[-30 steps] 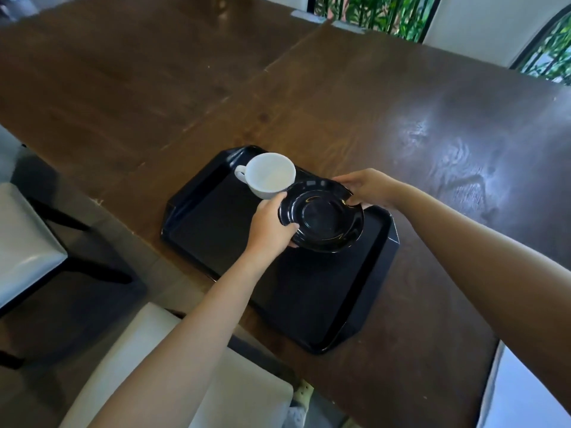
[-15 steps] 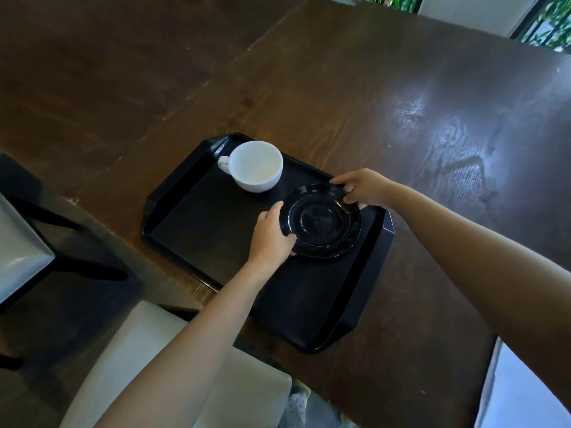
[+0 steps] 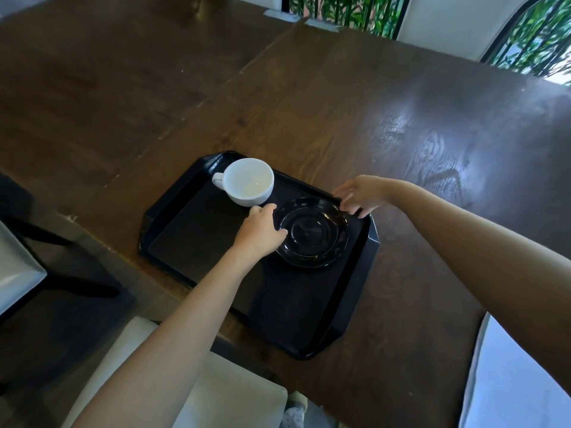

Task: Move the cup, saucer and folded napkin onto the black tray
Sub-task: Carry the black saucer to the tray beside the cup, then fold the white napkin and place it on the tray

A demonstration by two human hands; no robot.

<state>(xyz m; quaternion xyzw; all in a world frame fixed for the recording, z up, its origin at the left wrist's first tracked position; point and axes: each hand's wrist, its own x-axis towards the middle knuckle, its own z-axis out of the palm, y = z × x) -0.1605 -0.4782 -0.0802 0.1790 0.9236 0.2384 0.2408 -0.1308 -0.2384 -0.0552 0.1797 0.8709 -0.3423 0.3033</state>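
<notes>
The black tray [image 3: 200,236] lies near the front edge of the dark wooden table [image 3: 340,103]. A white cup [image 3: 248,182] stands upright in the tray's far left corner. The black saucer [image 3: 312,239] lies flat on the tray's far right part. My left hand [image 3: 258,234] is at the saucer's left rim, thumb and fingers still around its edge. My right hand [image 3: 360,194] hovers at the saucer's far right rim, over the tray's edge, with its fingers spread and off the saucer. No folded napkin is in view.
A white-cushioned chair [image 3: 216,396] stands under the table's front edge below the tray. Another chair seat [image 3: 15,273] is at the left and a pale cushion [image 3: 509,381] at the lower right. Windows with green plants lie beyond the table's far side.
The saucer has come down from a tilted hold to lie flat on the tray. My right hand has let go of its rim and spread its fingers.
</notes>
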